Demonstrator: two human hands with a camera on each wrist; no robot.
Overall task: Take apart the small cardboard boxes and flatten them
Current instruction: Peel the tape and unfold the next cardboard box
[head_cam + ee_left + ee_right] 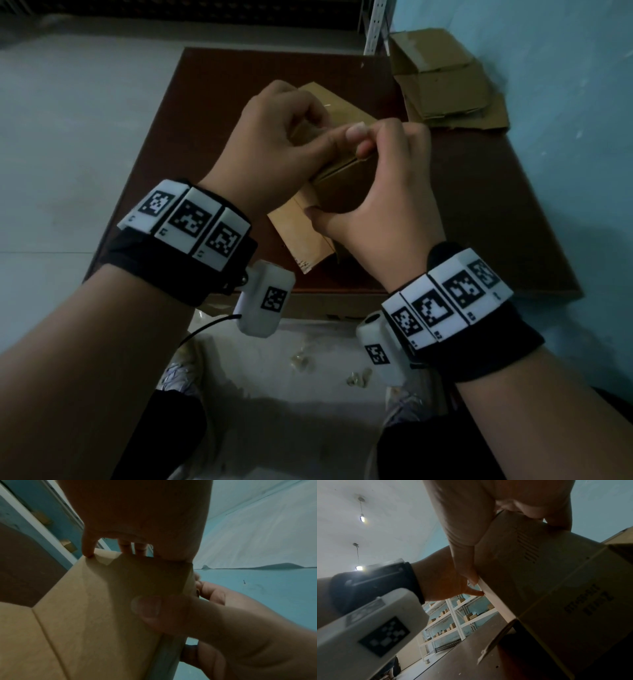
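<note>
- Now mid-dismantle: both hands work the top seam of one small cardboard box, held just above the brown table.
- Left hand curls round the box's upper edge, thumb across toward the right hand; right hand pinches the top edge, thumb on the near face.
- Next, prob: pull the flap free w/ steady force, then press the walls flat.
- Box: plain tan, still 3-D, near flap open, dark print on one side.
- Flattened pile lies beyond the box, by the wall.
</note>
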